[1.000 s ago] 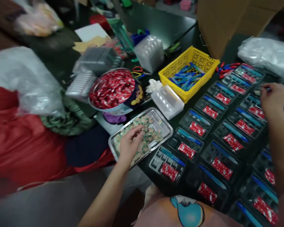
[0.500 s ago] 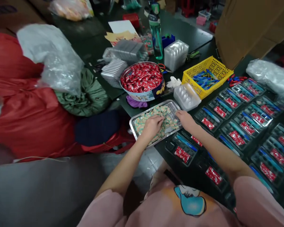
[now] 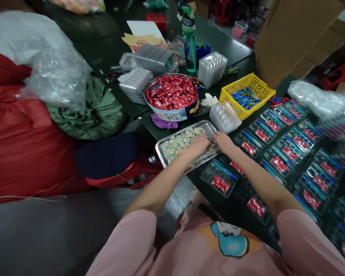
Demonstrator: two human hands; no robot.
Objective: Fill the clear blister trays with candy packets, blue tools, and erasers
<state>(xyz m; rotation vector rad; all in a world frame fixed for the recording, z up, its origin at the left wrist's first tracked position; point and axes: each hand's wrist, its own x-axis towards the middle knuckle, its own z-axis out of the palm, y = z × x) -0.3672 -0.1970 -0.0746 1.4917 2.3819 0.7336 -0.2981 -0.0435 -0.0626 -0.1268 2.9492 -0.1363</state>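
Small pieces (image 3: 175, 147) lie around the left fingers (image 3: 206, 142).

Both hands (image 3: 211, 144) at metal tray (image 3: 160, 150)

Packing workshop, small-scale: dark green worktable (image 3: 218, 38) with rows of clear blister trays (image 3: 218, 178), each with a pen and red packet; round tin (image 3: 172, 97) of red packets; yellow plastic basket (image 3: 245, 96) of blue pens; stacked clear plastic trays (image 3: 135, 85); large cardboard box (image 3: 293, 38); bulging red sacks (image 3: 28, 145).

Dim room, soft blur toward edges
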